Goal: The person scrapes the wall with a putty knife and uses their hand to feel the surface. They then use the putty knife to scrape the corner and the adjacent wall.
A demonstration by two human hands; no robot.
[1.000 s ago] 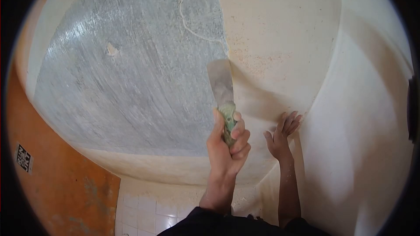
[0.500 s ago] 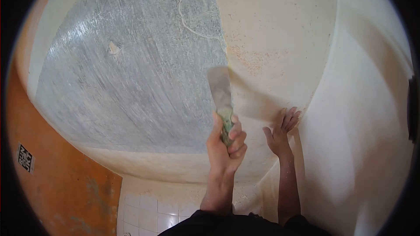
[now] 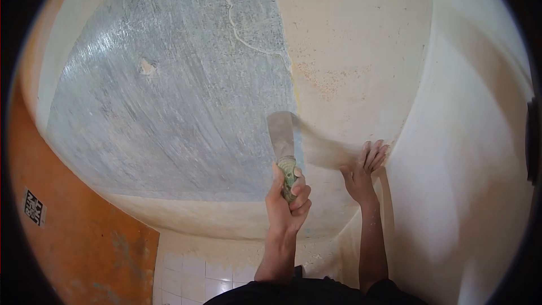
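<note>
A putty knife (image 3: 281, 133) with a broad metal blade and a worn green handle is in my left hand (image 3: 284, 197). My fingers wrap round the handle and the thumb lies along its left side. The blade points up and overlaps the right edge of the grey-blue wall patch (image 3: 169, 118), where it meets the cream wall paint (image 3: 355, 28). My right hand (image 3: 366, 170) lies with spread fingers on the cream surface, near the corner with the adjoining white wall.
A white wall (image 3: 457, 181) rises at the right. Down at the left is an orange surface (image 3: 84, 237) bearing a black-and-white sticker (image 3: 34, 207). White tiles (image 3: 192, 274) show at the bottom. A pale crack line (image 3: 240, 36) and a chipped spot (image 3: 148, 67) mark the grey-blue patch.
My left hand has drawn the putty knife downward along the patch's right edge, toward my body. My right hand stays almost where it was on the wall.
</note>
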